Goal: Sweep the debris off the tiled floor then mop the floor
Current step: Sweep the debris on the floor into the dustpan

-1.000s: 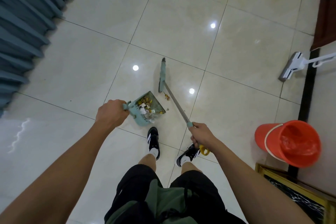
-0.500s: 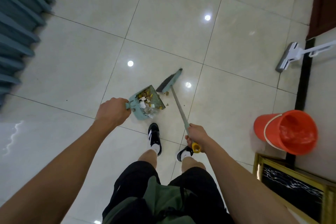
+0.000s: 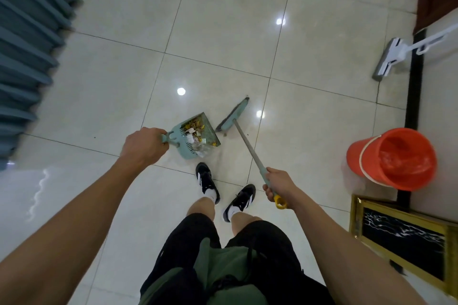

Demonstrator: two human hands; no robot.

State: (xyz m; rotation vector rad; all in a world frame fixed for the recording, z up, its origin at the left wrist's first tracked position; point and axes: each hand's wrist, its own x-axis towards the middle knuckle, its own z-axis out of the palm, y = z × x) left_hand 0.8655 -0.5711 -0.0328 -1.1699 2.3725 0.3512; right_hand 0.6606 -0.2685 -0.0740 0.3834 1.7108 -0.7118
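My left hand (image 3: 143, 147) grips the handle of a teal dustpan (image 3: 184, 150) that rests on the pale tiled floor (image 3: 104, 86), filled with yellow leaves and paper scraps (image 3: 195, 132). My right hand (image 3: 278, 184) holds the grey handle of a teal broom (image 3: 234, 117) near its yellow end. The broom head rests on the floor just right of the dustpan's mouth. A small bit of debris (image 3: 225, 134) lies between the broom head and the pan.
An orange bucket (image 3: 394, 158) lined with a bag stands at the right. A white flat mop (image 3: 394, 57) leans by a dark door at the upper right. Blue-grey curtains (image 3: 27, 39) hang at the left. A gold-framed dark panel (image 3: 406, 238) lies at the lower right. My feet (image 3: 223, 190) stand below the dustpan.
The broom head has swung from pointing away to lying angled beside the dustpan's mouth. The dustpan has stayed about where it was in my left hand.
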